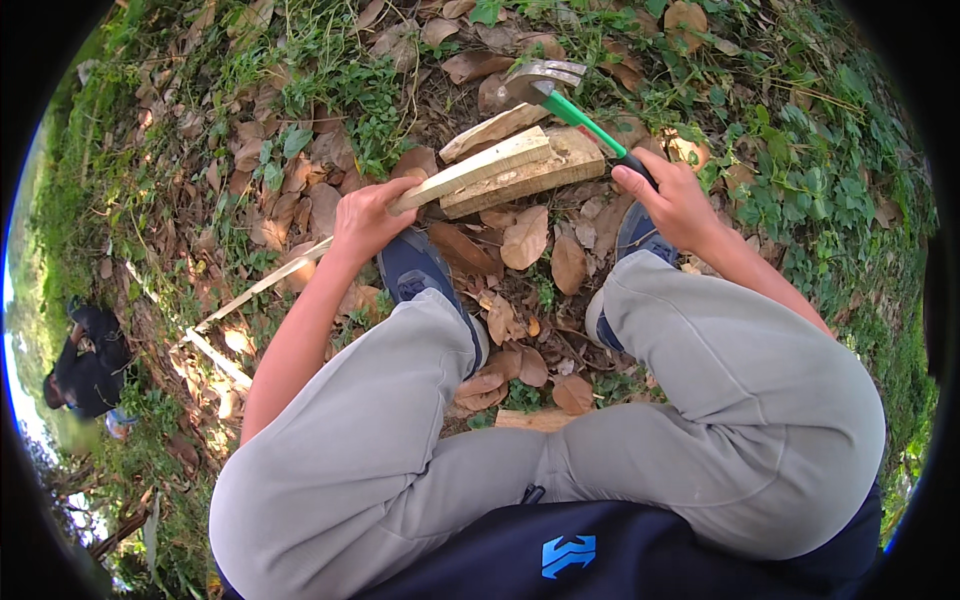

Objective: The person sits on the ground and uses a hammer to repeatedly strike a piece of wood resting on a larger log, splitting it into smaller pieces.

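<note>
My left hand [372, 216] is closed around a pale wooden strip [480, 172], whose far end rests over a thicker wooden block [560, 172] on the ground. A thin length of wood [265, 285] runs away to the lower left from behind that hand; I cannot tell whether it is the same strip. My right hand [676, 200] grips the black end of a claw hammer [592, 127] with a green handle. Its metal head is raised beyond the block, apart from the strip. Just behind the strip lies another rough piece of wood [494, 131].
Dry brown leaves [525, 238] and green plants cover the ground. My blue shoes [425, 275] stand either side of the leaves, close to the block. A board [532, 419] shows between my legs. Another person in dark clothes [90, 362] is at the far left.
</note>
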`<state>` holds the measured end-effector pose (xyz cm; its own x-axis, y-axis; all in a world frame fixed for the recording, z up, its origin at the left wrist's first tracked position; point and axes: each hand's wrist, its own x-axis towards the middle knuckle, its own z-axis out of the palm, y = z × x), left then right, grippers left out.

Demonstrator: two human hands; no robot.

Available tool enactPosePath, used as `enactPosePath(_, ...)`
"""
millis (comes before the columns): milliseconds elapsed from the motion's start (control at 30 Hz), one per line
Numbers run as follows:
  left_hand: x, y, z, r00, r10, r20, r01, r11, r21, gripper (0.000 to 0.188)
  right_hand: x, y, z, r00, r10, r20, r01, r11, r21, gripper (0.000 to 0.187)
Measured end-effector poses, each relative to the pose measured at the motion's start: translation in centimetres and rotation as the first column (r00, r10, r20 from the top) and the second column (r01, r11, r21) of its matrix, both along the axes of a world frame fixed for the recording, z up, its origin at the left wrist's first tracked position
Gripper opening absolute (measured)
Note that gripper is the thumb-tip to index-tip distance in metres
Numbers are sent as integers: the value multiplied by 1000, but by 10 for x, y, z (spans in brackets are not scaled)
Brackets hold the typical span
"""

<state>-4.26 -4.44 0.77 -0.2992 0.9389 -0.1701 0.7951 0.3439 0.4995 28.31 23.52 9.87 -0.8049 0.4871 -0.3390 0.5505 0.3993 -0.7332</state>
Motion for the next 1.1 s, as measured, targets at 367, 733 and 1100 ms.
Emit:
enactPosePath(367, -11, 19, 13, 998, -29, 47, 34, 992, -118, 43, 7, 6, -9, 998, 48, -35, -48, 999, -1, 43)
enactPosePath(733, -11, 21, -7, 998, 50, -38, -49, 998, 29, 44, 12, -13, -25, 999, -26, 36, 29, 995, -95, 49)
enactPosePath(1100, -16, 20, -3, 993, 100, 67, -95, 993, -73, 35, 9, -10, -25, 999, -26, -18, 24, 997, -75, 45)
